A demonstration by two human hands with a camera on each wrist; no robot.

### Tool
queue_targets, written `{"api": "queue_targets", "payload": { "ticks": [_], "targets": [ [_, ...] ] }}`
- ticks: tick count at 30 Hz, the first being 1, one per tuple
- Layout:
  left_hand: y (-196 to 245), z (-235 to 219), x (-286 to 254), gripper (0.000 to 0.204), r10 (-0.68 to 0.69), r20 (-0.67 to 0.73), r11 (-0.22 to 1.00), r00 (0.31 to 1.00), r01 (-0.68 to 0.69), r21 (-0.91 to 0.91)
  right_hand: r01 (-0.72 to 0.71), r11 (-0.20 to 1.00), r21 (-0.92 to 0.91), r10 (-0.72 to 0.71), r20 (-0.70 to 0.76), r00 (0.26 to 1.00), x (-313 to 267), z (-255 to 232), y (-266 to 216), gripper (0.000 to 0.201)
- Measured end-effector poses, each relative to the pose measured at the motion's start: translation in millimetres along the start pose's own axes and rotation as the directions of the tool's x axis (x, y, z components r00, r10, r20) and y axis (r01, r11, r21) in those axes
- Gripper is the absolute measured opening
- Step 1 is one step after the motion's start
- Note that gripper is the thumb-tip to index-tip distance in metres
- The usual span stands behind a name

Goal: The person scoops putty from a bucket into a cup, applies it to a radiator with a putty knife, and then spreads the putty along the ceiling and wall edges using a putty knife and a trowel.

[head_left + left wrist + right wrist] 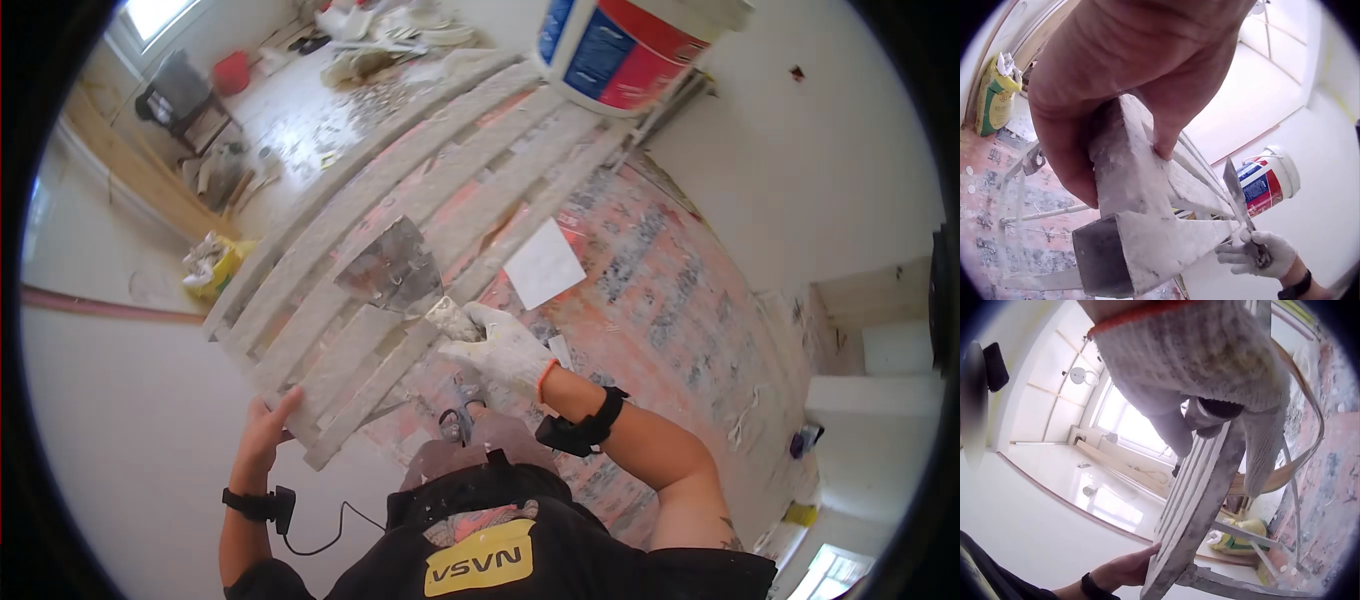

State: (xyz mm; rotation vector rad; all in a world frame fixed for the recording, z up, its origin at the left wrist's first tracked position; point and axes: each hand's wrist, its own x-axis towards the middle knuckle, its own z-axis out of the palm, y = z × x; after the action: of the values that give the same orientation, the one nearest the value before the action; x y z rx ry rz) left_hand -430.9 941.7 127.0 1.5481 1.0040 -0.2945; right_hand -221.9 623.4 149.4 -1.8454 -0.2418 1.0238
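A slatted, plaster-smeared platform (pixel 400 190) spans the head view. My bare left hand (pixel 268 425) grips its near left corner; in the left wrist view the fingers and thumb of that hand (pixel 1141 81) wrap a whitened square tube (pixel 1141 187). The gloved right hand (pixel 500 350) holds a wide scraper by its handle, its grey blade (pixel 395 268) over the slats. The left wrist view shows the blade (pixel 1235 187) edge-on beside the gloved hand (pixel 1266 253). In the right wrist view the glove (pixel 1204 369) curls round the handle end, and the blade cannot be made out.
A large white, blue and red bucket (pixel 625 55) stands on the platform's far end. White paper (pixel 545 264) lies on the stained floor covering (pixel 670 330). A yellow bag (pixel 215 265), a chair (pixel 190 100) and debris are at the far left; walls stand on both sides.
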Motion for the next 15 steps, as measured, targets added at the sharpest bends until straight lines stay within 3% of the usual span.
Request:
{"api": "queue_targets", "payload": {
  "ticks": [1,3,5,7,12,13,15],
  "targets": [
    [-4.3,-2.7,-0.9,0.062,0.007,-0.001,1.0,1.0,-0.007,0.009,0.0,1.0,0.006,0.001,-0.057,0.998,-28.0,1.6,7.6,0.035],
    [-9.8,-1.2,-0.8,0.066,0.032,0.015,0.999,0.999,-0.032,0.036,0.032,0.962,0.272,-0.021,-0.041,0.999,-66.6,-6.8,30.9,0.035],
    [-14.9,-0.2,0.6,0.067,0.04,0.019,0.999,0.999,-0.04,0.016,0.077,0.958,0.278,-0.059,-0.072,0.996,-104.2,-16.6,33.8,0.037],
    [-14.0,0.1,0.1,0.069,0.057,0.031,0.997,0.998,-0.058,0.055,0.095,0.946,0.309,-0.038,-0.188,0.981,-137.9,-25.3,39.7,0.026],
    [-16.2,-2.3,-11.7,0.07,0.005,0.025,0.999,1.0,-0.007,0.053,0.145,0.936,0.32,-0.031,-0.335,0.942,-216.8,-59.2,59.9,0.031],
    [-25.5,-11.3,-6.4,0.07,0.014,0.03,0.998,0.999,-0.016,0.065,0.203,0.897,0.393,-0.034,-0.397,0.917,-229.0,-65.7,74.3,0.033],
    [-31.0,-14.6,-5.5,0.061,0.155,-0.283,0.959,0.946,-0.075,0.275,0.27,0.84,0.471,-0.024,-0.464,0.885,-259.1,-83.4,98.2,0.036]
  ]
}}
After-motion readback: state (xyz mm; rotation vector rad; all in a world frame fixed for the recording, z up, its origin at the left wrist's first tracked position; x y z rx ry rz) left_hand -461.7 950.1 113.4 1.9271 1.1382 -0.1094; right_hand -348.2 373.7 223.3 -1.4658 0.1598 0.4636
